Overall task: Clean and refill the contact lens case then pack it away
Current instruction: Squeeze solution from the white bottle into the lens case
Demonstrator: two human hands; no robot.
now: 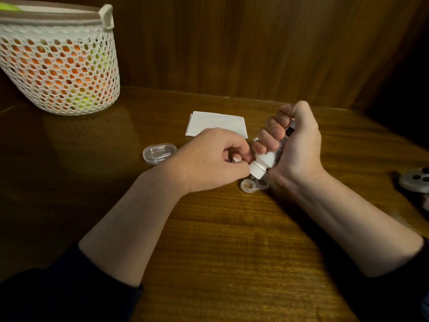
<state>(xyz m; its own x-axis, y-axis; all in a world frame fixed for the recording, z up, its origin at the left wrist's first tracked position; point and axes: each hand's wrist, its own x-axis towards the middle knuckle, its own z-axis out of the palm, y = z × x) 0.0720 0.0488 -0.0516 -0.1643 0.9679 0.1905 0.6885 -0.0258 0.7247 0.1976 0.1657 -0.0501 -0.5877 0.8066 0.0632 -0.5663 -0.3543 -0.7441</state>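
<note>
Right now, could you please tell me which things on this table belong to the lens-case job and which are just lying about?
Job: solution bottle held in the right hand; left hand at its cap; lens case; clear box; tissue.
Lying about: basket; grey controller.
</note>
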